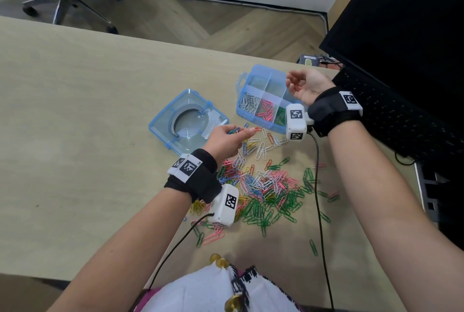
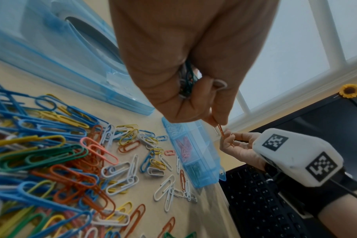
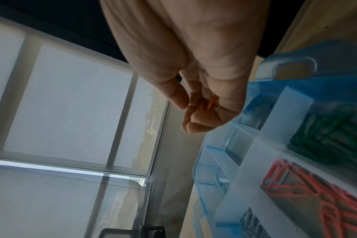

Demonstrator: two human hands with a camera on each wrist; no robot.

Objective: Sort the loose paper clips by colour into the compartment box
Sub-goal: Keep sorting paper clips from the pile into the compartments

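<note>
Orange clip shows only partly between curled right-hand fingers.

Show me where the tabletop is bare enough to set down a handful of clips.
Bare: the wide beige tabletop left of the clear blue plastic lid, and the strip beyond that lid. Crowded: the multicoloured paper clip pile between the forearms, up to the blue compartment box. The black keyboard fills the right edge.
</note>
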